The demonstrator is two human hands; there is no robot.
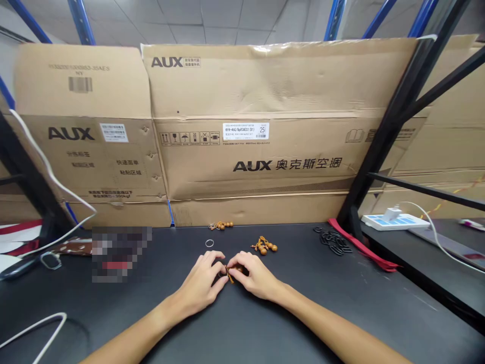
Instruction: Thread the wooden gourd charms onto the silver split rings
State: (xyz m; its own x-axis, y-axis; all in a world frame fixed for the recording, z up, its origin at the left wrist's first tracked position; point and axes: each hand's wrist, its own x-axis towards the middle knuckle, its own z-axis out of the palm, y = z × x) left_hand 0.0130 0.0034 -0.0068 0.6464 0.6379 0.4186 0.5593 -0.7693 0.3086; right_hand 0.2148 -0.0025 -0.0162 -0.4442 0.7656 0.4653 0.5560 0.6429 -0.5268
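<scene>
My left hand [204, 279] and my right hand [255, 277] meet at the middle of the black table. Between their fingertips is a brown cord pendant [231, 279], mostly covered by the fingers. Its short cord end shows below the fingertips, and a dark wooden part peeks out under my right hand. Both hands are closed in a pinch on it. Beyond my left hand lies a loose metal split ring [209, 243]. A small heap of wooden bead pendants [264, 245] sits past my right hand. Farther back is a beaded keychain [222, 225].
Black oval links [334, 240] are piled at the right beside a red strap [364, 247]. A white power strip [396, 221] lies past the black rack post. Glasses [49, 260] and a white cable [56, 187] are at the left. Cardboard boxes [257, 86] wall the back.
</scene>
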